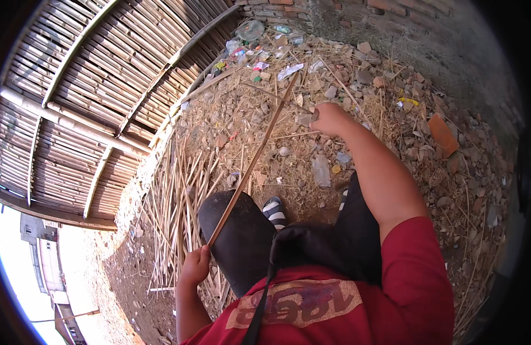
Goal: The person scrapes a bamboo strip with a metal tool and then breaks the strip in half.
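My left hand (pixel 195 265) is low beside my left knee and is shut on the near end of a long thin bamboo stick (pixel 254 158). The stick slants up and away to the right over the ground, and its far tip lies near the litter. My right hand (pixel 330 118) is stretched forward to the right of the stick and closed in a fist. A small dark thing (pixel 309 117) pokes out of the fist on its left side; I cannot make out what it is. Black trousers and striped footwear (pixel 274 211) show below.
A pile of split bamboo strips (pixel 179 195) lies on the ground at my left. A woven bamboo panel (pixel 87 98) stands at the far left. Ahead are litter (pixel 259 43), stones, an orange brick piece (pixel 442 133) and a brick wall (pixel 357 7). A flattened plastic bottle (pixel 321 171) lies near my feet.
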The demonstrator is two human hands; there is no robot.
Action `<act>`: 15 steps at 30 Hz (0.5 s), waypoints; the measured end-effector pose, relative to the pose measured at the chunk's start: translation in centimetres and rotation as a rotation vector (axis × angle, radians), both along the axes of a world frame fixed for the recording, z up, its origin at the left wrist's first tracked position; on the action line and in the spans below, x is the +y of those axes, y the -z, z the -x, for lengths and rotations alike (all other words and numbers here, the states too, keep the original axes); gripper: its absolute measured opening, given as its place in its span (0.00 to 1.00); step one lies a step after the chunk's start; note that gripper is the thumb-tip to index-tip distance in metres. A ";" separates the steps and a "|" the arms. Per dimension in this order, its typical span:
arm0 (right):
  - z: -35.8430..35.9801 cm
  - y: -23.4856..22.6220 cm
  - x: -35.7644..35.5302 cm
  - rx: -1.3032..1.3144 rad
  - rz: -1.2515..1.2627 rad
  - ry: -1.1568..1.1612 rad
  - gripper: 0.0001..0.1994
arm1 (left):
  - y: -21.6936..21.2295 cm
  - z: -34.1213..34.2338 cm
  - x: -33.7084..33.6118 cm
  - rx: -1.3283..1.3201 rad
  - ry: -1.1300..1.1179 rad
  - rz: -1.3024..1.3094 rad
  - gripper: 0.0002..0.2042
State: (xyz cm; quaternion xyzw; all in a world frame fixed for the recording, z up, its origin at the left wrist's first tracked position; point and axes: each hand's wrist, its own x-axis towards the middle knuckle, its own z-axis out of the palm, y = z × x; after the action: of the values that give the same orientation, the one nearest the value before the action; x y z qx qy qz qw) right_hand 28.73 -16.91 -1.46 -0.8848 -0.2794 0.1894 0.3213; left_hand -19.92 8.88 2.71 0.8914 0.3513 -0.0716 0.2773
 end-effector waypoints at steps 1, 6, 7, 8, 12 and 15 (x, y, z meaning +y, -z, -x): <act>0.0 0.0 -0.6 -0.038 -0.025 0.047 0.19 | -0.5 -0.2 -0.4 0.026 -0.001 -0.010 0.26; 1.3 -1.4 -0.5 -0.147 -0.074 0.053 0.20 | -0.4 -0.5 -1.0 -0.035 0.052 -0.071 0.22; 1.6 -1.7 -0.4 -0.147 -0.058 0.015 0.19 | -0.3 -0.6 -1.3 -0.042 0.081 -0.166 0.21; 2.0 -2.0 -0.2 -0.148 -0.042 -0.023 0.18 | -0.1 -0.8 -1.7 -0.050 0.109 -0.262 0.21; 5.0 -2.9 1.5 -0.139 0.027 -0.202 0.14 | 0.0 -0.5 -2.9 -0.127 0.106 -0.359 0.21; 7.6 -3.3 3.3 -0.187 0.119 -0.418 0.13 | -0.7 -0.5 -3.3 -0.075 0.082 -0.275 0.19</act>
State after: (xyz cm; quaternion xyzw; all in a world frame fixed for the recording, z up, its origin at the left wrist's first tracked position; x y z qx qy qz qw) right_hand 21.09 -13.66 1.87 -0.8387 -0.4736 0.1850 0.1950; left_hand -19.38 5.61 3.38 0.9367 0.3103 -0.0006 0.1625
